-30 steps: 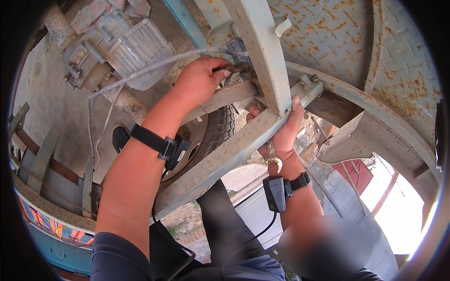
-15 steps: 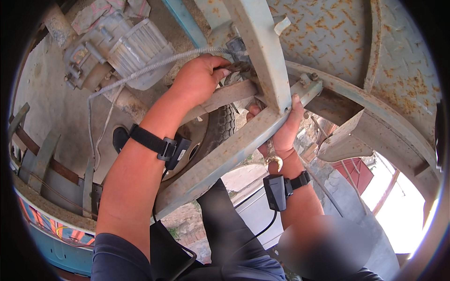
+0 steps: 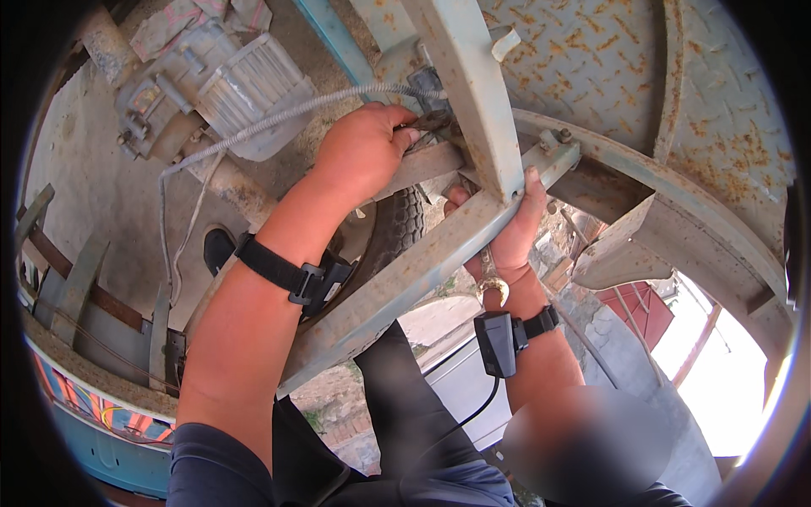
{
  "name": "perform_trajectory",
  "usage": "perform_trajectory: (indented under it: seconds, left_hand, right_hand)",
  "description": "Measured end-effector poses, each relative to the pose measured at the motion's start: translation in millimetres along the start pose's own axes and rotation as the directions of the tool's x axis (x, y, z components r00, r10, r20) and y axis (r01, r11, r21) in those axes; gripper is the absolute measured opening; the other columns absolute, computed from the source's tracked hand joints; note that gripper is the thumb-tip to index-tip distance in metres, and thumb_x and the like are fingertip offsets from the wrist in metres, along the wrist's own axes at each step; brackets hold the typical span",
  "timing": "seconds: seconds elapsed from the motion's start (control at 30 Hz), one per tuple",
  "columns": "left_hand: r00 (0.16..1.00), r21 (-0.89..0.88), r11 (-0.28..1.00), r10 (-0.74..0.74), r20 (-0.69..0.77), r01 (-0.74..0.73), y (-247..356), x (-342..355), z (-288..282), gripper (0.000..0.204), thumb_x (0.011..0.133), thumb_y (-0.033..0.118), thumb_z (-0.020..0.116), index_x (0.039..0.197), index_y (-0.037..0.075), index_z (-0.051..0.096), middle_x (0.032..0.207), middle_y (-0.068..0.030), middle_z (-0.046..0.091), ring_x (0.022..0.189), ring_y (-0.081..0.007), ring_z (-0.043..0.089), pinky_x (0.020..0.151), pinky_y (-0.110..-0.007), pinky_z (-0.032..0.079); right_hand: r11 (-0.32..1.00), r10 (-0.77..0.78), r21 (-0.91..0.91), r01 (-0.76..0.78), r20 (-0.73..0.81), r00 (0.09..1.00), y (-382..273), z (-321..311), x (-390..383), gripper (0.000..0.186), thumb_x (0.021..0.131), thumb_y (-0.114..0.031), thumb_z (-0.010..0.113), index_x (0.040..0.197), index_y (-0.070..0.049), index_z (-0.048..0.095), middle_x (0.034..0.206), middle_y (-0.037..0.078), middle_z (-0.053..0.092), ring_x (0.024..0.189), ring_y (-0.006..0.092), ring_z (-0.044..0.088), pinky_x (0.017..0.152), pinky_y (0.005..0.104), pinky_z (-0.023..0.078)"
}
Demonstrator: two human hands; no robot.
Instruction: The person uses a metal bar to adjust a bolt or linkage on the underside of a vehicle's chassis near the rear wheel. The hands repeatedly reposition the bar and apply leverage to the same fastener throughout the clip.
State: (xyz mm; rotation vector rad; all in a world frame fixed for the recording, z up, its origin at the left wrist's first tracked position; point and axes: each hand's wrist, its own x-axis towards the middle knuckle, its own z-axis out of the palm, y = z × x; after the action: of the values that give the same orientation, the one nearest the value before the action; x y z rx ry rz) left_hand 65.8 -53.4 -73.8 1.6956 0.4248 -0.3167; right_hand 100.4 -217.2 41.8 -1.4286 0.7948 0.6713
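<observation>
My left hand [image 3: 361, 150] reaches over a flat rusty bar [image 3: 432, 162]. Its thumb and forefinger pinch a dark, greasy metal piece [image 3: 432, 121] beside the upright grey post [image 3: 475, 93]; the kind of piece is unclear. From below, my right hand [image 3: 517, 232] is closed around the slanted grey frame beam [image 3: 397, 283], its thumb resting on the beam near the joint. An open-end wrench [image 3: 492, 291] is in that hand, with its jaw sticking out toward the wrist. The beam hides most of the right fingers and the wrench's other end.
A ribbed metal motor housing [image 3: 253, 89] lies at the upper left, with a grey corrugated cable [image 3: 279, 114] running across to the post. A tyre [image 3: 400, 224] sits behind the beam. Rusty tread plate [image 3: 583, 59] fills the upper right, above a curved rail [image 3: 625, 144].
My left hand and forearm have shifted slightly right, and the wrist has turned a little. My right hand and the wrench stay nearly where they were.
</observation>
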Motion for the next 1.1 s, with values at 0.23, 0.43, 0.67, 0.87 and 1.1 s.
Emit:
perform_trajectory:
  seconds: [0.23,0.43,0.67,0.87,1.1]
  left_hand:
    - [0.999,0.189,0.981,-0.038,0.002,0.037,26,-11,-6,0.025,0.098,0.023,0.065,0.111,0.003,0.072,0.107,-0.0209,0.07,0.1,-0.0419,0.067,0.087,-0.049,0.053]
    - [0.99,0.289,0.955,-0.101,0.098,0.069,50,-22,-14,0.027,0.099,0.02,0.061,0.113,-0.001,0.068,0.107,-0.027,0.068,0.1,-0.0459,0.066,0.089,-0.054,0.052]
    - [0.964,0.115,0.975,-0.206,0.168,0.188,60,-39,-22,0.034,0.101,0.021,0.058,0.123,-0.004,0.063,0.117,-0.0288,0.067,0.107,-0.047,0.065,0.093,-0.052,0.052]
    - [0.999,0.116,0.993,0.024,0.044,-0.029,14,-49,-35,0.028,0.098,0.012,0.06,0.122,-0.001,0.063,0.116,-0.0218,0.066,0.107,-0.0416,0.065,0.093,-0.05,0.052]
    - [0.998,0.113,0.993,-0.047,0.046,0.042,-5,-20,-26,0.03,0.098,0.01,0.06,0.127,0.007,0.067,0.116,-0.0196,0.065,0.109,-0.0399,0.064,0.095,-0.047,0.051]
  right_hand:
    - [0.999,-0.004,-0.036,0.004,-0.013,1.0,-1,-2,0,0.074,0.097,-0.071,0.039,0.123,-0.006,0.061,0.08,0.011,0.064,0.068,0.0238,0.062,0.066,0.0382,0.054]
    - [1.0,-0.007,-0.025,0.007,0.016,1.0,0,-4,2,0.072,0.097,-0.069,0.041,0.123,-0.005,0.061,0.083,0.011,0.063,0.074,0.0227,0.063,0.067,0.0384,0.054]
    - [0.998,0.001,-0.063,0.0,0.027,1.0,-2,-3,0,0.07,0.096,-0.068,0.046,0.122,-0.005,0.061,0.085,0.011,0.062,0.076,0.0226,0.062,0.068,0.0383,0.054]
    - [1.0,-0.013,-0.021,0.012,-0.05,0.999,2,-4,3,0.083,0.093,-0.075,0.043,0.13,-0.002,0.056,0.084,0.016,0.061,0.072,0.026,0.059,0.066,0.0392,0.051]
    - [1.0,0.007,-0.017,-0.007,0.049,0.999,0,-4,0,0.073,0.095,-0.071,0.045,0.125,-0.006,0.059,0.084,0.011,0.06,0.076,0.0232,0.06,0.07,0.0386,0.052]
